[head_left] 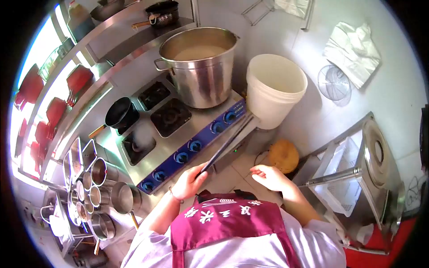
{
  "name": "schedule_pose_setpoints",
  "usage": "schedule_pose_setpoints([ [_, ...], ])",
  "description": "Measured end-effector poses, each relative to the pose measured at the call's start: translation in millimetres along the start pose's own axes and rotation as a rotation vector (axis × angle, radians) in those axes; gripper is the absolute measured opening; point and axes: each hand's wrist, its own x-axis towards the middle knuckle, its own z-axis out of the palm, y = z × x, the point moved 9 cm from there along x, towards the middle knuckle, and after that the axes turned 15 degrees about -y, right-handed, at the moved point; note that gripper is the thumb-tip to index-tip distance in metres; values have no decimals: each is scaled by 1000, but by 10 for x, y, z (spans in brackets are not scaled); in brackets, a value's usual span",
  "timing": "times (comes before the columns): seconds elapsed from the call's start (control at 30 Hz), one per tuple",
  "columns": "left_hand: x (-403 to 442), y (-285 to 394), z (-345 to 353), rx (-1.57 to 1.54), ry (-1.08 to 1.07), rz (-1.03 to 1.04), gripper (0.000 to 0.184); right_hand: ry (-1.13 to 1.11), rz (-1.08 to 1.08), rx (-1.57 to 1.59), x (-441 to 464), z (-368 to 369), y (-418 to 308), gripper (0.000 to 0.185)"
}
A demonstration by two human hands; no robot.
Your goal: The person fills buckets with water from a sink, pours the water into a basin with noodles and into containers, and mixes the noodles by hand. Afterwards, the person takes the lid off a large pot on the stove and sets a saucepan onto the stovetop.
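Note:
My left hand point(190, 181) is closed around the near end of a long, thin dark rod point(228, 145). The rod slants up and away in front of the stove's blue knob panel point(190, 149), its far end near the white bucket point(279, 89). I cannot make out what kind of tool it is. My right hand point(269, 177) hovers over the floor with loosely bent fingers, apparently holding nothing, near a round orange-yellow object point(283, 155). On the stove point(152, 129) stands a large steel stockpot point(201, 73) with pale content inside.
A black pan point(121, 114) sits at the stove's left. Several steel saucepans point(103, 225) crowd the lower left, below shelves holding red baskets point(56, 111). At right stands a metal rack point(335, 176) with a white perforated tray point(342, 194). A wire strainer point(334, 82) hangs on the wall.

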Motion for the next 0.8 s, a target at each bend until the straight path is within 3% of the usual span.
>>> schedule_pose_setpoints([
  [0.1,-353,-278,-343,44,76,-68,35,-94,22,-25,439,181,-236,32],
  [0.23,-595,-702,-547,-143,53,-283,30,-244,-48,-56,1001,439,-324,35],
  [0.37,-541,-858,-681,-106,18,-308,26,-392,-19,-148,1340,400,-328,35],
  [0.47,-325,-725,-826,12,87,-140,35,-435,-28,-108,1654,200,-205,35],
  [0.5,-303,-819,-809,-209,14,-345,38,-441,-45,-73,1762,128,-195,36],
  [0.6,-174,-958,-799,-433,50,-396,35,-532,-63,-93,2047,15,-153,35],
  [0.8,-174,-692,-922,-237,196,-542,33,-765,-57,-165,2470,112,-115,35],
])
